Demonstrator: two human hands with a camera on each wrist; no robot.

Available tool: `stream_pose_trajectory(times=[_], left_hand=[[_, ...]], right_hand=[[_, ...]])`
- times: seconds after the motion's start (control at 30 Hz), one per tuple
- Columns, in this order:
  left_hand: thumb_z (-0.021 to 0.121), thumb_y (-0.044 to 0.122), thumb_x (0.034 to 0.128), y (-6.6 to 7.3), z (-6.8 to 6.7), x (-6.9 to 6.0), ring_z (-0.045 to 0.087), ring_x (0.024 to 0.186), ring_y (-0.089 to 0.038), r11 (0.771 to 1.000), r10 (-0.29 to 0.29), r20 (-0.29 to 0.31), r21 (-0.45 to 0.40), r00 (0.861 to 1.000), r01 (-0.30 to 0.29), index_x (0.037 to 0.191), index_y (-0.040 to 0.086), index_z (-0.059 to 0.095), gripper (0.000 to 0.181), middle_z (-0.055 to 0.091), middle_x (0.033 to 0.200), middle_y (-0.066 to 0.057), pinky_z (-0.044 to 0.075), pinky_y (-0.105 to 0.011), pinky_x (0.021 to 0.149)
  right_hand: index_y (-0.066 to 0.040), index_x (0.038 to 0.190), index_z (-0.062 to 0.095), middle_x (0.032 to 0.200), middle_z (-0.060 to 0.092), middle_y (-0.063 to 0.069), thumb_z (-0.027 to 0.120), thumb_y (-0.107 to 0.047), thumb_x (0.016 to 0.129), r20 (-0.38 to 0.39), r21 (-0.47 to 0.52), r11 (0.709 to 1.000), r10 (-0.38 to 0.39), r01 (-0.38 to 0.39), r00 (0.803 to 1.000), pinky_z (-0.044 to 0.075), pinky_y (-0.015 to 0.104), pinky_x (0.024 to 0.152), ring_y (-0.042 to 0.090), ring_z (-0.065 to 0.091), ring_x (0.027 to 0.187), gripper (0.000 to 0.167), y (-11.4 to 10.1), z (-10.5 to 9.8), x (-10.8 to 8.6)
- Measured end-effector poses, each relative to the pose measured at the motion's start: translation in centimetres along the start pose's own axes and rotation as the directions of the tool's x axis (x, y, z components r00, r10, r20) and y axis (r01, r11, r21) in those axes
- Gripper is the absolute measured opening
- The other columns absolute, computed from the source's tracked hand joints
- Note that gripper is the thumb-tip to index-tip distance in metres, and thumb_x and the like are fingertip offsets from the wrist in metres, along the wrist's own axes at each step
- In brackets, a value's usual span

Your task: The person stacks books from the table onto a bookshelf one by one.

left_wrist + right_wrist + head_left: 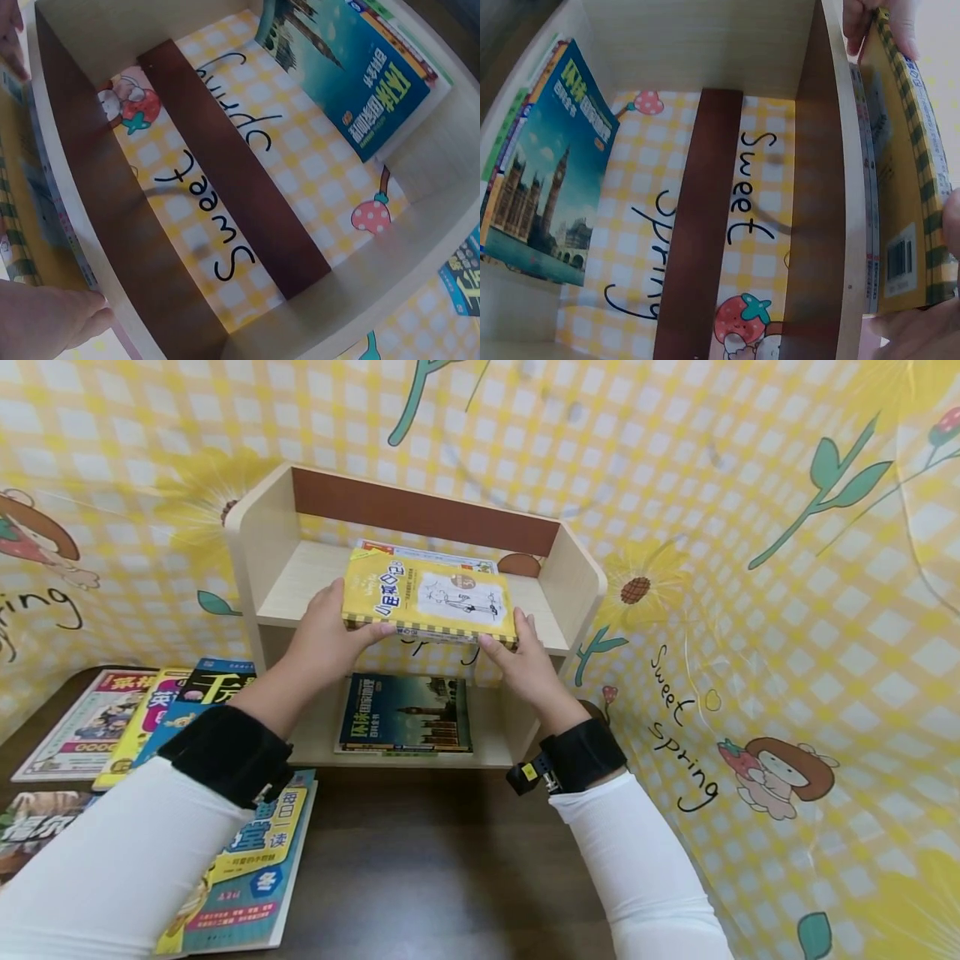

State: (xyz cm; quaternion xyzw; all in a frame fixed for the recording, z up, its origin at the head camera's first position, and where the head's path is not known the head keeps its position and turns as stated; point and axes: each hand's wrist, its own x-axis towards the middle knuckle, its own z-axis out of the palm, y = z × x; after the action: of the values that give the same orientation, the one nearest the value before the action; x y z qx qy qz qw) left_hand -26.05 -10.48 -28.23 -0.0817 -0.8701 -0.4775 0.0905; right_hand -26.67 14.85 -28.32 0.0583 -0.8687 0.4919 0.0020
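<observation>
A thick yellow book [427, 593] with a checkered spine is held over the upper shelf of a small wooden bookshelf [261, 543]. My left hand [326, 631] grips its left end, thumb along the spine edge. At the right end, my right hand [528, 664] grips it too, thumb in front. Beneath and behind it lie thin books [870, 232] flat on that shelf. In the right wrist view the yellow book [904, 187] tilts slightly away from them, its barcode side partly showing.
On the lower shelf lies a stack topped by a teal book [405, 714] with a clock tower. Several books, among them a blue-and-yellow one [247, 893], lie on the dark table [420, 860] to the left. A yellow checkered cloth [675, 635] hangs behind and to the right.
</observation>
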Motion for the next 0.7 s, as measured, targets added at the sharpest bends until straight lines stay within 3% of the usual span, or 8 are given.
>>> stream_pose_trajectory(times=[0.33, 0.53, 0.7], left_hand=[[0.060, 0.039, 0.0941, 0.1, -0.3, 1.6, 0.043, 0.112, -0.034, 0.998, 0.014, 0.028, 0.063, 1.000, -0.015, 0.140, 0.002, 0.034, 0.064, 0.041, 0.128, -0.022, 0.039, -0.050, 0.096], [0.060, 0.042, 0.0935, 0.2, -0.5, 2.7, 0.039, 0.127, -0.038, 0.995, -0.036, 0.041, 0.094, 0.998, 0.032, 0.148, 0.001, 0.026, 0.076, 0.038, 0.139, -0.024, 0.033, -0.053, 0.106], [0.061, 0.040, 0.0936, 0.2, -0.6, 3.3, 0.042, 0.120, -0.038, 0.995, -0.043, 0.037, 0.096, 0.998, 0.039, 0.143, -0.002, 0.032, 0.071, 0.041, 0.133, -0.025, 0.035, -0.053, 0.103]], right_hand=[[-0.016, 0.156, 0.002, 0.163, -0.005, 0.007, 0.053, -0.043, 0.096, 0.026, -0.031, 0.999, 0.018, -0.017, 0.999, 0.005, 0.040, 0.120, 0.019, -0.006, 0.148, 0.084, -0.6, -0.4, 1.8], [-0.019, 0.157, 0.004, 0.163, 0.001, 0.003, 0.053, -0.043, 0.096, 0.042, -0.037, 0.999, 0.021, -0.020, 0.999, 0.013, 0.040, 0.119, 0.019, 0.003, 0.148, 0.082, -0.8, -0.4, 2.8], [-0.022, 0.156, 0.010, 0.162, 0.009, 0.003, 0.052, -0.044, 0.097, 0.029, -0.063, 0.998, 0.019, -0.017, 0.999, 0.019, 0.040, 0.117, 0.021, 0.012, 0.147, 0.076, -1.0, -0.3, 3.7]])
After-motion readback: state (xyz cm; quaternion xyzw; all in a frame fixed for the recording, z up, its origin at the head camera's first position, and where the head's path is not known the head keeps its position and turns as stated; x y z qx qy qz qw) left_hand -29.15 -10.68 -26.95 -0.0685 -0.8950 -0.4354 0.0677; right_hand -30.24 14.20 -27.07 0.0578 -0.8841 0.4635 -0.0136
